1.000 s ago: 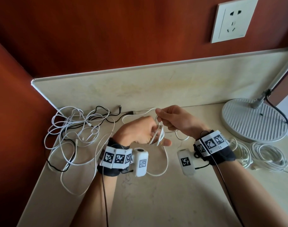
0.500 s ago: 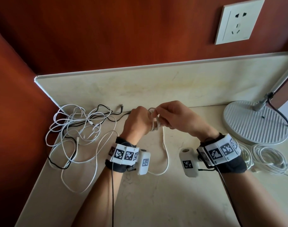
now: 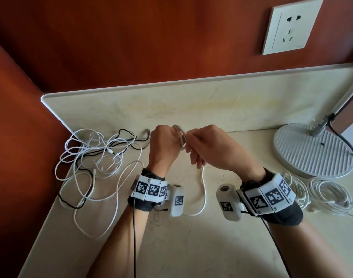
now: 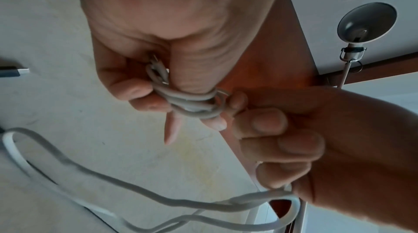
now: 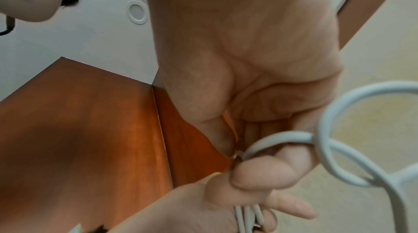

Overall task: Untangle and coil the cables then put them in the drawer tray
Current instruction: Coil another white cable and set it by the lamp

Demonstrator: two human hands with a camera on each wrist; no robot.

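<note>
My left hand (image 3: 165,145) is curled round a small coil of white cable (image 3: 180,138), held above the middle of the counter. In the left wrist view its fingers (image 4: 135,92) clamp several loops of the coil (image 4: 192,102). My right hand (image 3: 207,147) pinches the same cable beside the coil, and in the right wrist view thumb and forefinger grip the strand (image 5: 271,142). The free tail (image 3: 202,189) hangs down and lies on the counter between my wrists. A tangle of white and black cables (image 3: 99,157) lies at the left. No drawer tray is in view.
A round white lamp base (image 3: 312,151) stands at the right, with two bundled white cables (image 3: 330,195) in front of it. A wall socket (image 3: 292,27) is on the red-brown wall. The counter (image 3: 191,247) ends at a wall on the left.
Both hands have risen and moved toward the backsplash while winding. The coil in my left hand has gained cable and the loose tail on the counter has become shorter.
</note>
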